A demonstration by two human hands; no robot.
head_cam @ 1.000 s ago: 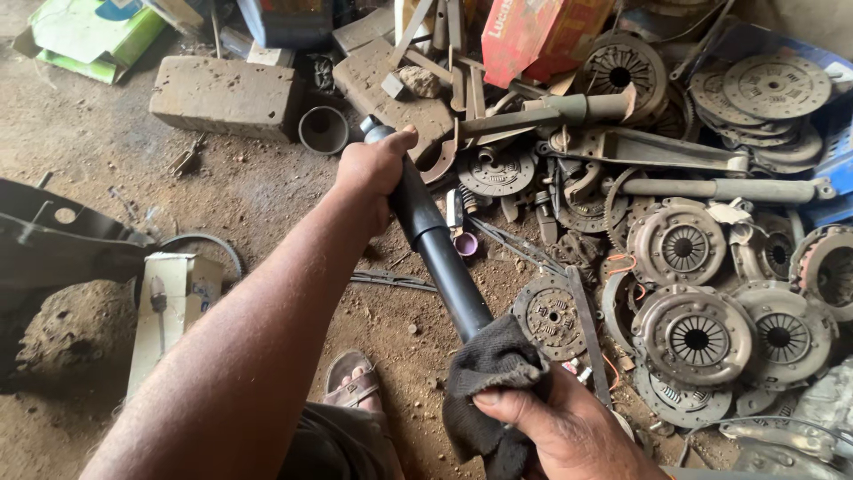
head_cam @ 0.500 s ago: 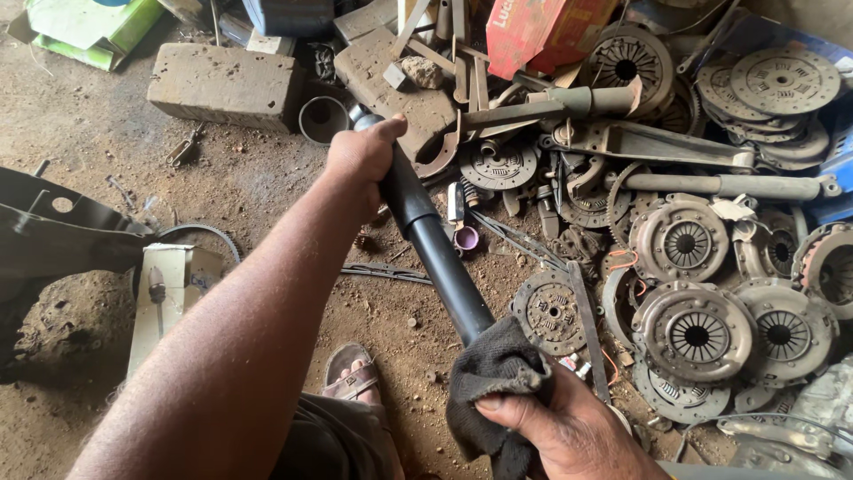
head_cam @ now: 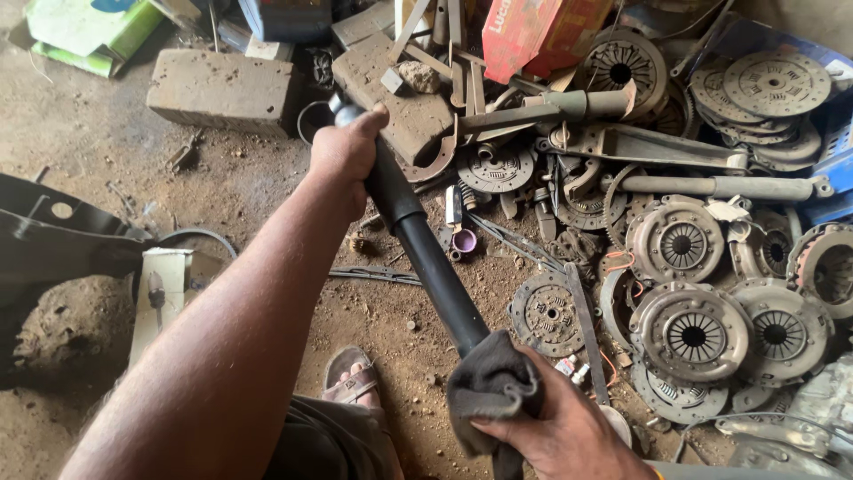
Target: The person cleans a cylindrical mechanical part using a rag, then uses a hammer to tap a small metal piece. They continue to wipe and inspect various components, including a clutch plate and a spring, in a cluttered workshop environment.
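The left hand (head_cam: 345,153) is wrapped tight around the upper end of a black shock absorber (head_cam: 418,244); the right hand (head_cam: 555,427) is clenched on a dark rag (head_cam: 489,387) around its lower end. Right of both hands, a blue crate (head_cam: 831,156) holds stacked clutch discs (head_cam: 769,84). Beyond the left hand lie a red carton (head_cam: 533,31) and a green flat box (head_cam: 80,31); a pale upright carton (head_cam: 160,298) stands below the left forearm.

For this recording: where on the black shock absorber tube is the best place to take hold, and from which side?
Probably the bare, smooth middle of the black shock absorber tube, from above. It slants up off the floor, its far end in the left hand and its near end in the cloth under the right hand.
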